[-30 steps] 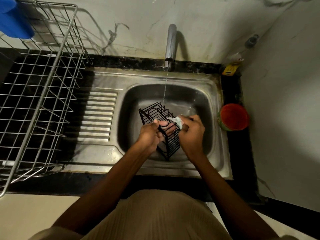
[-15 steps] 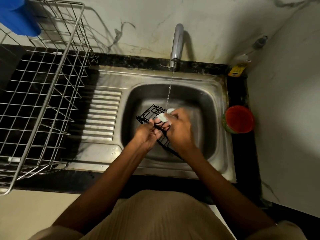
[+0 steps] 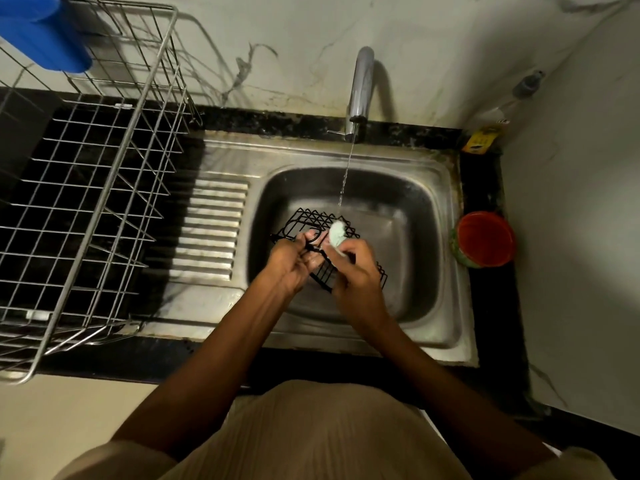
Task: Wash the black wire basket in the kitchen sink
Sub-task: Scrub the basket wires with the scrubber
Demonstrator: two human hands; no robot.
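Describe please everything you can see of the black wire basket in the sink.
The black wire basket is a small box of thin dark wire with a grid of bars, metal by its look. It is held tilted above the basin of the steel sink, below the thin stream from the tap. The left hand grips its wires; the right hand presses a pale scrubbing pad on its upper side.

Metal, stone and plastic around a wet sink

The sink (image 3: 446, 216) is brushed steel, dull-shiny and stained at the rim, with a ribbed drainboard; the tap (image 3: 360, 81) above it is polished chrome. The wire basket (image 3: 311, 220) at centre frame is thin metal rod coated matt black. At left, the dish rack (image 3: 104, 188) is bare glossy steel wire. The countertop (image 3: 485, 188) is dark polished stone, the wall (image 3: 450, 46) smooth veined marble. The red cup (image 3: 485, 240) at right looks like plastic.
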